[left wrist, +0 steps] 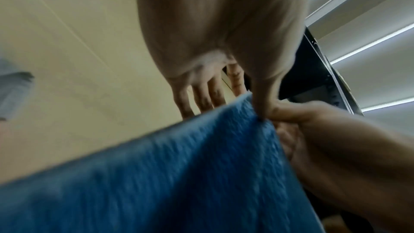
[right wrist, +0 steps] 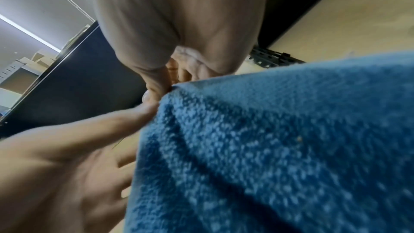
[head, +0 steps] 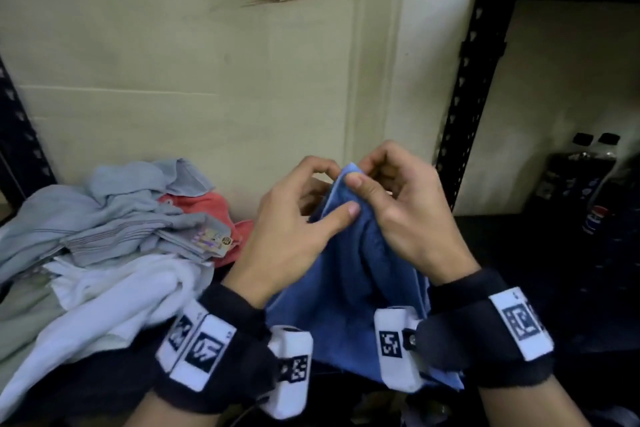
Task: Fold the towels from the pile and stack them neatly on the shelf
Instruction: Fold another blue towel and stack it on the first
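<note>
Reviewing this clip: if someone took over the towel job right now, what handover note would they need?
Left hand: pinches the top corner of the blue towel.
Right hand: pinches the same corner, right beside the left.
The blue towel hangs from both hands above the dark shelf, not yet folded.
The pile of grey, white and red towels lies unfolded at the left.
Done: one towel picked up. No folded stack is in view.
Left: fold the blue towel, set it down, then work through the pile.

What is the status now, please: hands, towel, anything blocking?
Left hand and right hand both pinch blue towel at top corner. Towel hangs unfolded. Pile waits left; nothing blocking.
</note>
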